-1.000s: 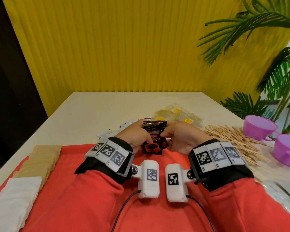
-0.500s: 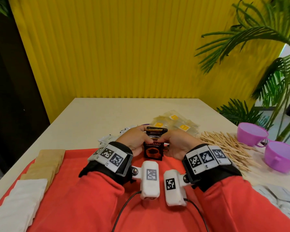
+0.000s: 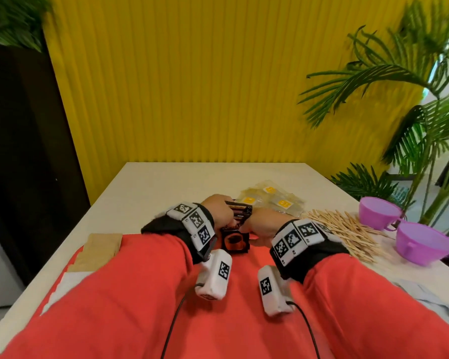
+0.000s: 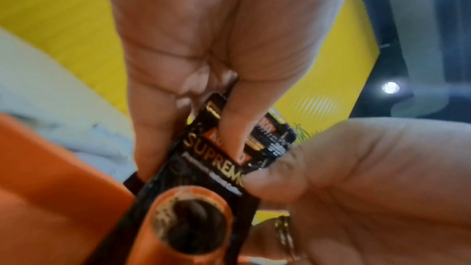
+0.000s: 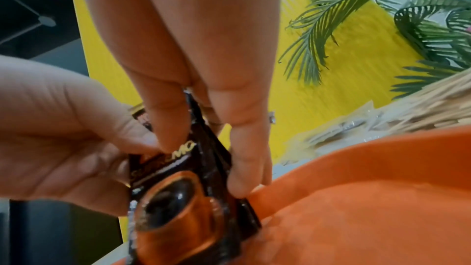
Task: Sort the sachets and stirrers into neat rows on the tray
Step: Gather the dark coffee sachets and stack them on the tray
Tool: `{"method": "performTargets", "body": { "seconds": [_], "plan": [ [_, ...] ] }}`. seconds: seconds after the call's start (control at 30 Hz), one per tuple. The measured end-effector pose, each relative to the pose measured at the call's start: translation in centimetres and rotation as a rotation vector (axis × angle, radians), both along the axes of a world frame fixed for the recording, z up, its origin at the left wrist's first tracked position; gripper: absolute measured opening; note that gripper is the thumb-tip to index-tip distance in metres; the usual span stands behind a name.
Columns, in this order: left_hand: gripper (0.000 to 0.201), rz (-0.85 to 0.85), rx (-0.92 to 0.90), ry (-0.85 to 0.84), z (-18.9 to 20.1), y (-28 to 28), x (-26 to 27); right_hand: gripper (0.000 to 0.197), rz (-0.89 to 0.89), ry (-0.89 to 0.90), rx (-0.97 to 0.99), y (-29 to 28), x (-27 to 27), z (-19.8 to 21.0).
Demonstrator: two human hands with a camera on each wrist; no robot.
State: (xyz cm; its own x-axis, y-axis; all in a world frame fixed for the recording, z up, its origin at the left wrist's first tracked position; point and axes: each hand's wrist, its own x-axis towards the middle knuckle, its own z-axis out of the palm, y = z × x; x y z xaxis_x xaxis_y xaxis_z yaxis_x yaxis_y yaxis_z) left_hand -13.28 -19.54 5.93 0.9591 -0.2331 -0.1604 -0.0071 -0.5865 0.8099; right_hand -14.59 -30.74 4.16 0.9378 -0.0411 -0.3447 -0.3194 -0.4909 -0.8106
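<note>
The red sleeves (image 3: 119,294) hide most of the orange tray (image 3: 244,265) and part of the brown (image 3: 99,251) and white napkins (image 3: 68,283). Both hands (image 3: 217,212) cover the upper half of the dark coffee sachets (image 3: 235,240); how many are stacked cannot be told. The lower purple cup (image 3: 423,244) is blurred.

We read "SUPREMO" in gold capitals on the black coffee sachet (image 4: 203,170) in the left wrist view; a thumb covers most of the orange logo box above it, and the small white line under it is too blurred to read. In the right wrist view only "MO" shows on the same sachet (image 5: 188,148). The wrist bands (image 3: 296,235) carry black-and-white square code markers, tiny labels beside them unreadable. Yellow tags on the clear sachets (image 3: 270,198) bear marks we can't make out.
</note>
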Motion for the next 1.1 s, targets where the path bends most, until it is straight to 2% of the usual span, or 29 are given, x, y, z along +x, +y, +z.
{"method": "performTargets", "body": {
  "seconds": [0.1, 0.17, 0.37, 0.5, 0.63, 0.67, 0.73, 0.87, 1.0, 1.1],
  "plan": [
    [0.022, 0.003, 0.001, -0.004, 0.7, 1.3, 0.2, 0.022, 0.066, 0.026, -0.037, 0.9, -0.8, 0.5],
    [0.02, 0.01, -0.096, 0.051, 1.2, 2.2, -0.2, 0.017, 0.118, 0.046, -0.035, 1.4, -1.0, 0.6],
    [0.026, 0.032, -0.24, 0.165, 1.9, 4.0, -0.5, 0.022, 0.093, 0.11, 0.149, 2.7, -1.5, 0.1],
    [0.006, 0.034, -0.347, 0.289, 2.1, 3.9, -1.0, 0.021, 0.046, 0.081, 0.217, 3.4, -1.9, 0.1],
    [0.035, 0.081, -0.706, 0.43, 2.5, 3.4, -2.0, 0.023, 0.015, 0.004, 0.248, 3.8, -2.0, 0.2],
    [0.04, 0.116, -0.737, 0.436, 2.5, 3.2, -1.9, 0.023, 0.019, -0.016, 0.245, 3.8, -2.0, 0.2],
    [0.042, 0.199, -0.744, 0.405, 2.3, 3.1, -1.3, 0.022, 0.038, -0.045, 0.238, 3.8, -2.0, 0.4],
    [0.026, 0.309, -0.749, 0.318, 2.0, 2.8, -0.4, 0.024, 0.078, -0.075, 0.244, 3.9, -2.3, 0.8],
    [0.015, 0.318, -0.818, 0.321, 1.5, 3.3, -0.4, 0.031, 0.047, -0.11, 0.245, 4.1, -2.3, 1.0],
    [0.016, 0.3, -0.721, 0.283, 1.5, 4.2, 0.0, 0.034, 0.069, -0.097, 0.235, 4.6, -2.2, 0.7]
  ]
}}
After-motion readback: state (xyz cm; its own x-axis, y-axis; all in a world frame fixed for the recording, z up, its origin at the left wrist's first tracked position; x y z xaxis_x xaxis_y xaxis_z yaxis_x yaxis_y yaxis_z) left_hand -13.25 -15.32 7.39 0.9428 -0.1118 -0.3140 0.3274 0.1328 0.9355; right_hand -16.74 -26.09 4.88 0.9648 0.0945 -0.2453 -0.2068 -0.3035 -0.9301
